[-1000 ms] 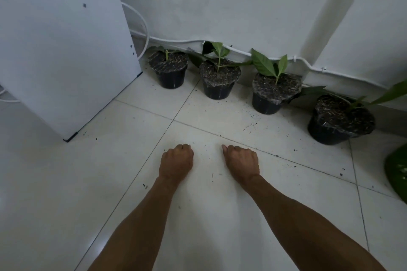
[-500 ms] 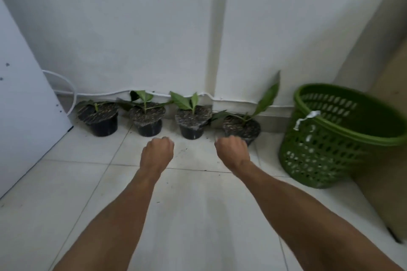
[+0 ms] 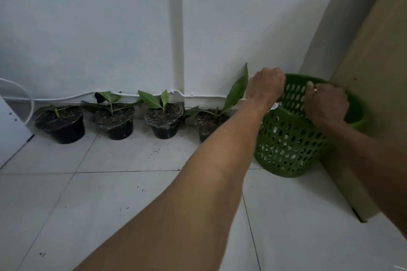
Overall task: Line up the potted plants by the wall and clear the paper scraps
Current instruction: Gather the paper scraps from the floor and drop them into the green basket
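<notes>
Four black potted plants stand in a row along the white wall: the left pot (image 3: 61, 126), a second pot (image 3: 116, 124), a third pot (image 3: 164, 124) and a fourth pot (image 3: 208, 124), which my left forearm partly hides. A green perforated basket (image 3: 290, 151) stands to their right. A white paper scrap (image 3: 275, 106) hangs on its near rim, and pale bits show through its holes. My left hand (image 3: 266, 87) is a fist over the basket's left rim. Over the basket's mouth, my right hand (image 3: 326, 103) has its fingers curled. What either hand encloses is hidden.
A beige board (image 3: 374, 85) leans right of the basket, touching it. A white panel (image 3: 11, 132) stands at the far left. A white cable (image 3: 66, 97) runs along the wall base behind the pots. Dark soil crumbs (image 3: 154, 154) dot the white floor tiles.
Both fists have risen from the floor and swung right, from in front of the pots to above the green basket. My view has turned right and up.
</notes>
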